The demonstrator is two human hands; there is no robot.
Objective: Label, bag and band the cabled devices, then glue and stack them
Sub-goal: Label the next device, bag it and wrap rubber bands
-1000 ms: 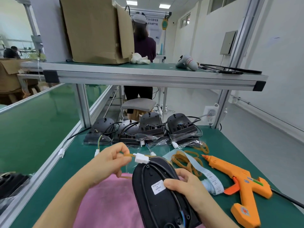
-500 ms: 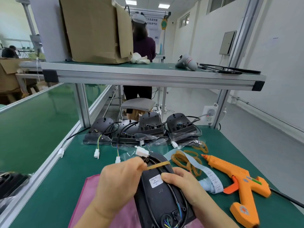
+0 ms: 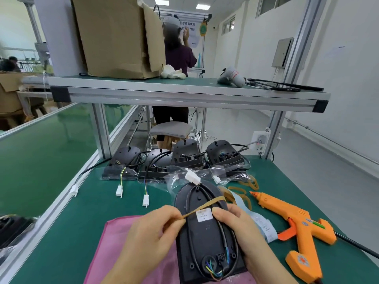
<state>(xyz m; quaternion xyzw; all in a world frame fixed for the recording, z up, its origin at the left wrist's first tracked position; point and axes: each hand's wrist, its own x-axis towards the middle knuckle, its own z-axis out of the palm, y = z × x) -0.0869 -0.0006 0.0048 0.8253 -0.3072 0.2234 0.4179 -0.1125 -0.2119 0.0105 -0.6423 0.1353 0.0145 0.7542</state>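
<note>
Surface: a green bench mat (image 3: 61, 232), with a pink cloth (image 3: 123, 253) under both hands.
Room: a factory aisle with white walls. An aluminium-framed shelf (image 3: 184, 93) stands above and beyond the hands and carries a cardboard box (image 3: 117, 35). A person stands past it, behind a grey stool (image 3: 170, 130).
Device: the black device (image 3: 205, 242) lies face down between the hands on the cloth, its cable (image 3: 190, 201) looped on its back. The white connector (image 3: 192, 177) sticks out past the far tip.
Left hand: the left hand (image 3: 151, 236) pinches one end of a tan rubber band (image 3: 205, 206), stretched diagonally across the device.
Right hand: the right hand (image 3: 240, 228) grips the device's right edge, with the thumb on its back just beside the sticker.
Beyond the hands: four more devices (image 3: 184, 156) stand in a row with their leads trailing towards the hands.
Right of the right hand: loose bands (image 3: 240, 193), a label strip (image 3: 260, 222) and an orange glue gun (image 3: 297, 226).
Change: half a second ago the left hand was higher, with the band near the device's far tip under the connector. Now the hand is lower and the band slants down to it. A second ago it held the band up by the connector.
Writing: the white sticker (image 3: 204, 215) on the device and the strip both carry small print, too blurred to read. A far sign shows Chinese characters that cannot be made out.
</note>
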